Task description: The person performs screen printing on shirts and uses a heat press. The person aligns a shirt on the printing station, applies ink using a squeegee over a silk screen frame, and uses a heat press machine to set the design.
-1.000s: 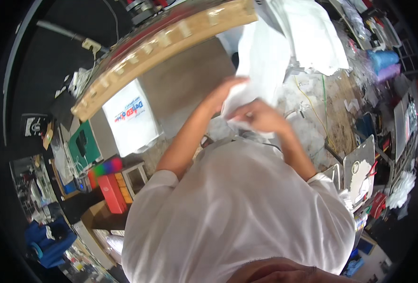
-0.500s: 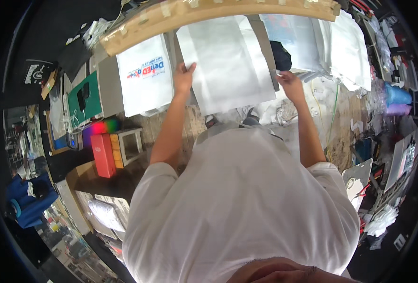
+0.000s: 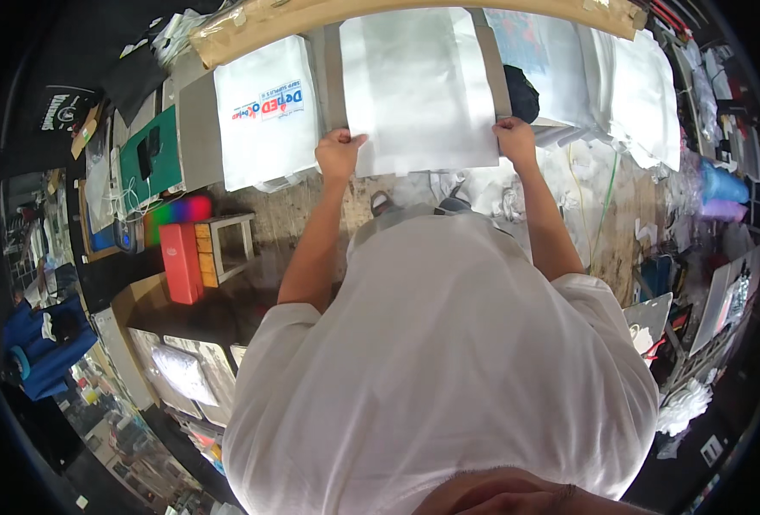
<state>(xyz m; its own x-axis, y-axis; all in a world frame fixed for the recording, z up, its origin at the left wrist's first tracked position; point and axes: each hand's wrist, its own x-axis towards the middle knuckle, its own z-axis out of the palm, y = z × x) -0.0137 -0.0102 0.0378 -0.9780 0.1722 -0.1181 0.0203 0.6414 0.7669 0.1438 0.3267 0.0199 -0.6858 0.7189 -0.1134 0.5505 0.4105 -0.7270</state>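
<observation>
A blank white flat piece, bag-like with a greyer middle band [image 3: 419, 94], lies over a grey-brown board [image 3: 333, 77] straight ahead of me. My left hand [image 3: 339, 154] pinches it near its near left edge. On the opposite side my right hand [image 3: 515, 144] has its fingers closed at the near right edge, where the board also shows. To the left lies a white bag [image 3: 260, 146] with blue and red print. A black bundled cloth [image 3: 520, 94] sits just beyond my right hand.
A long taped cardboard piece [image 3: 414, 19] spans the far side. White sheets [image 3: 642, 99] are stacked at right. At left are a green mat [image 3: 151, 163] with a dark phone and cable, a red box [image 3: 181, 262] and a wooden stool [image 3: 226, 249]. White scraps [image 3: 560, 184] litter the floor.
The blank white bag now lies straighter, its near edge level instead of slanting. My right hand has moved in to its right edge, and my left hand has shifted nearer its lower left corner.
</observation>
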